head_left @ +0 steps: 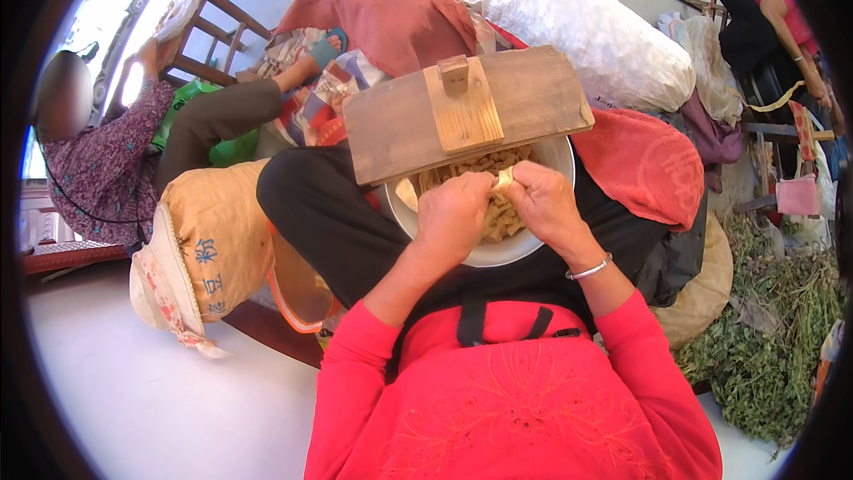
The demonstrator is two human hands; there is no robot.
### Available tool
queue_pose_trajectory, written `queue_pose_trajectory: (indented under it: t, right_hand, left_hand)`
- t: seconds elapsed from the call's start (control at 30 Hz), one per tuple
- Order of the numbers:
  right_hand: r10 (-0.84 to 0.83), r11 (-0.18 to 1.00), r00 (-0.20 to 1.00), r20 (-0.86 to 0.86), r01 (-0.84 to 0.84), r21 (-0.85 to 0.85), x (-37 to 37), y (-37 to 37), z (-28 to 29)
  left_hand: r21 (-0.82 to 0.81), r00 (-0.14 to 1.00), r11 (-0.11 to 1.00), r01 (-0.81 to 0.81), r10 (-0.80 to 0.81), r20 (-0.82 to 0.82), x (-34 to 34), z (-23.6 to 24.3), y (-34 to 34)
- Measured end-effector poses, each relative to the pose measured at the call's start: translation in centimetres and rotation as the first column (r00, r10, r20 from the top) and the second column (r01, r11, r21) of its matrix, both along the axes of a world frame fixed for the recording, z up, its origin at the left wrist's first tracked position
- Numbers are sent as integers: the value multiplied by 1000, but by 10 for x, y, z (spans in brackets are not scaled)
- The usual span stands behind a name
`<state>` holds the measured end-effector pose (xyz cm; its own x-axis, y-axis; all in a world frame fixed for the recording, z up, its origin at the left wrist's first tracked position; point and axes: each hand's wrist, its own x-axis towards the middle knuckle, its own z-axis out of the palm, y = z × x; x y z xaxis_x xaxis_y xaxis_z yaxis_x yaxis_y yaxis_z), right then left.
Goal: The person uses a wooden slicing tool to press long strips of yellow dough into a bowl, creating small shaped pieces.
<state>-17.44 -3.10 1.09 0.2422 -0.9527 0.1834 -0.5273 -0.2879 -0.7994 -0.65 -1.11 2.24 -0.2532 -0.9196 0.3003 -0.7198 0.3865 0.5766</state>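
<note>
A white basin (508,255) sits in my lap, holding many short pale-tan pieces (503,224) that look like cut root or bark. Over its far part lies a wooden board (542,93) with a lighter plank (465,111) and a small upright wooden block (453,76) on it. Above the near part of the basin, my left hand (451,213) and my right hand (548,206) are close together with fingers closed. Both pinch a pale yellow strip (504,181), its exact kind unclear. The fingers hide part of it. A bracelet circles my right wrist.
A red towel (644,164) drapes at my right knee, with dried green plants (755,347) beyond. A tan cloth sack (213,244) stands at left. A white sack (586,40) and reddish cloth (378,13) lie ahead. One person (98,169) sits left, another (782,9) far right.
</note>
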Motion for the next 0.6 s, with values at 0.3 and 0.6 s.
queue_pose_trajectory:
  t: [0.3, 0.6]
  right_hand:
    - [-445, 475, 511, 735, -561, 678, 1, 22, -42]
    - [-71, 910, 757, 649, -216, 352, 6, 12, -25]
  left_hand:
    - [-144, 990, 989, 22, -42, -136, -8, -34, 10]
    - [212, 944, 973, 86, -11, -329, -15, 2, 7]
